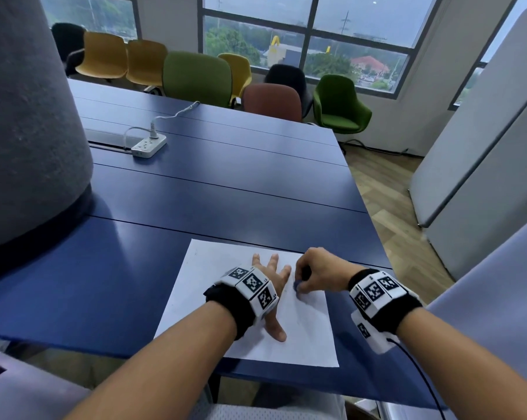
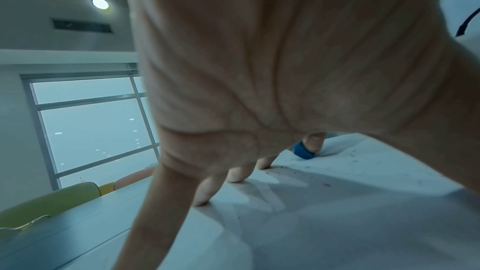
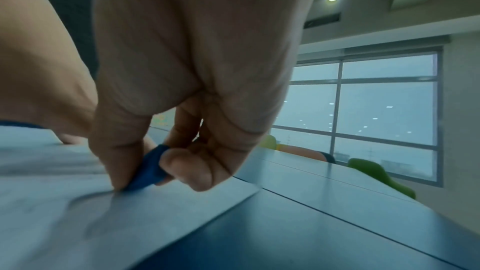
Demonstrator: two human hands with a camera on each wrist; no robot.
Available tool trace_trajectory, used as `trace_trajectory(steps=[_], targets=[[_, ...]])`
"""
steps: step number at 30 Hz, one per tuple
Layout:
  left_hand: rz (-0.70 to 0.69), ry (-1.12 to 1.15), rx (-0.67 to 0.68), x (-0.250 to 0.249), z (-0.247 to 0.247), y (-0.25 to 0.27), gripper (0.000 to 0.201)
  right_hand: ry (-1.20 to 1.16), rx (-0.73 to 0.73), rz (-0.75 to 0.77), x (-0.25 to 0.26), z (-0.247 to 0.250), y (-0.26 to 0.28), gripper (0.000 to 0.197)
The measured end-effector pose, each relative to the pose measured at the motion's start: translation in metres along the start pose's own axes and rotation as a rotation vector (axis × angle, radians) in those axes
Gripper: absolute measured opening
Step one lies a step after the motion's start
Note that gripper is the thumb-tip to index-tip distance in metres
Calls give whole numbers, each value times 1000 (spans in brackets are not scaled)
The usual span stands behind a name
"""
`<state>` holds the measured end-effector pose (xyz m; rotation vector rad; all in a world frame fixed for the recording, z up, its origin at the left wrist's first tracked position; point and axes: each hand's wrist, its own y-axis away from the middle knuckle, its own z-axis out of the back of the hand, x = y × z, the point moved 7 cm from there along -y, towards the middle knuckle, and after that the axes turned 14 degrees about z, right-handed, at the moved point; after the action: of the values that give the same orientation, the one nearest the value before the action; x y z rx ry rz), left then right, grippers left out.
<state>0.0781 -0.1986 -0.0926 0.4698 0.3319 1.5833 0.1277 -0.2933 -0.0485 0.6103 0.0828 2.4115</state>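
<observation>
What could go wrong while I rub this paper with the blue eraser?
1. The sheet of paper bulges beside the blue eraser that the right hand pinches; a hard stroke might crease or tear it.
2. The left hand pins the sheet with spread fingertips only, so it may slip on the table.
3. Dark crumbs there could smear.

the head view looks forward and down from above the table (image 1: 226,192), over the paper (image 1: 201,283) toward the windows (image 1: 317,31). each wrist view sits low, very near the paper, facing those windows. all three share the paper; both wrist views catch the eraser (image 3: 148,169).
</observation>
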Motion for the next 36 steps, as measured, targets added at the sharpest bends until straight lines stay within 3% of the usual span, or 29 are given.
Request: trace_trajectory(steps=[3, 7, 11, 16, 20, 25, 29, 34, 36], targets=[[-1, -13, 4, -1, -1, -1, 146, -11, -31, -1, -5, -4, 3, 8], [8, -8, 16, 0, -3, -5, 147, -58, 133, -21, -7, -10, 4, 9], [4, -12, 8, 0, -4, -6, 147, -18, -58, -24, -15, 4, 0, 7], [11, -20, 17, -1, -4, -6, 147, -42, 57, -21, -12, -5, 8, 8], [6, -22, 7, -1, -5, -7, 146, -26, -70, -46, -19, 9, 3, 7], [14, -29, 34, 0, -2, -4, 145, -32, 112, -15, -7, -8, 13, 9], [5, -27, 46, -2, -1, -4, 143, -29, -46, -37, -15, 3, 11, 6], [13, -34, 58, 0, -2, -2, 144, -30, 178, -2, 2, -16, 20, 11], [6, -35, 48, -1, -1, -2, 143, -19, 96, -15, -3, -7, 16, 9]])
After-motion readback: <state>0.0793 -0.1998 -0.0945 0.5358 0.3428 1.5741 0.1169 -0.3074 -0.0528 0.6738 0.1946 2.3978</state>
